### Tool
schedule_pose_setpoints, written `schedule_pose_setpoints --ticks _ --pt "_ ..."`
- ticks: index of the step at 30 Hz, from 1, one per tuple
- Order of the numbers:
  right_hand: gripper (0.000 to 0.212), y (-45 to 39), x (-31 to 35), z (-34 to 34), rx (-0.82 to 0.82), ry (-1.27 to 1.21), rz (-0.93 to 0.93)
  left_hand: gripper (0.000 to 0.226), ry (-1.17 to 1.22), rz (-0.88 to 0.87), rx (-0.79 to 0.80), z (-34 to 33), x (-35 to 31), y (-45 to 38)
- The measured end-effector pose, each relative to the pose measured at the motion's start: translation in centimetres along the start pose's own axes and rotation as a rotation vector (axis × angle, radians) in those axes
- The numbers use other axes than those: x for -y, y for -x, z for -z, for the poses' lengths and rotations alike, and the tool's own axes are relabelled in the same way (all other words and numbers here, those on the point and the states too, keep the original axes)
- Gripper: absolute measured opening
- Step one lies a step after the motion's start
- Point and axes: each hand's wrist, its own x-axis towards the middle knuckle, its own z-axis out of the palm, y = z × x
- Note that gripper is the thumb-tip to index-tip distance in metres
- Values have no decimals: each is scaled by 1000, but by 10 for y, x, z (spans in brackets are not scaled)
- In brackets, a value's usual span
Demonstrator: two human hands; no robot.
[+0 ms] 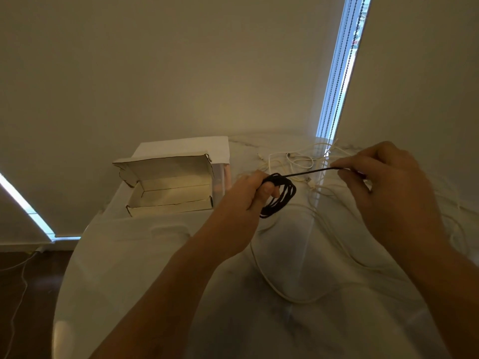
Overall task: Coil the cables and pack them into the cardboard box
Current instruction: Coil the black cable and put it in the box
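Your left hand is at the centre of the view, fingers and thumb curled around a black cable wound into several loops. The coil hangs from that hand above the table, not resting on it. A straight run of the same black cable leaves the coil toward 2 o'clock and ends in your right hand, where thumb and fingertips pinch it; the remaining fingers are curled. The run between the two hands is taut.

The cardboard box sits on the table at 9 o'clock from the coil, near it but apart, lid flap raised at the far side; its interior shows no cable.

Loose white cables lie tangled on the table at 12 to 1 o'clock behind your hands, and one long white cable curves across the table toward 6 o'clock.
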Motion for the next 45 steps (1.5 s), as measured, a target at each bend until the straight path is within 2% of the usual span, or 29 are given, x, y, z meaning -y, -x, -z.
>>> schedule_pose_setpoints --ticks 4,10,14,17,23,26,29,32,35,38,40,45 --pt "15 -1 5 1 27 -304 -170 27 106 3 54 -3 -4 2" --pt "11 0 21 -7 129 -986 -515 31 442 47 137 -16 -12 3" --pt "15 8 32 -17 304 -1262 -655 31 537 76 85 -20 -15 3" --pt "21 12 40 -22 418 -1379 -747 33 490 98 27 -19 -15 3" --pt "35 13 43 -23 624 -1335 -888 36 316 104 -34 -17 -9 2" --pt "45 12 45 -26 713 -1243 -821 34 219 102 -25 -16 -4 1" --pt "30 17 49 -29 749 -1137 -701 34 226 104 -12 -17 -2 0" --pt "15 20 48 -28 702 -1132 -643 32 197 72 -30 -17 -2 0" --pt "19 17 43 -26 612 -979 -606 30 187 70 -61 -15 -1 -1" --pt "17 13 38 -23 508 -802 -487 31 200 87 -122 -11 0 -4" --pt "6 11 35 -20 442 -757 -422 32 220 96 -149 -8 1 -5" --pt "8 -1 23 -8 192 -663 -355 31 242 160 -143 -6 7 -7"
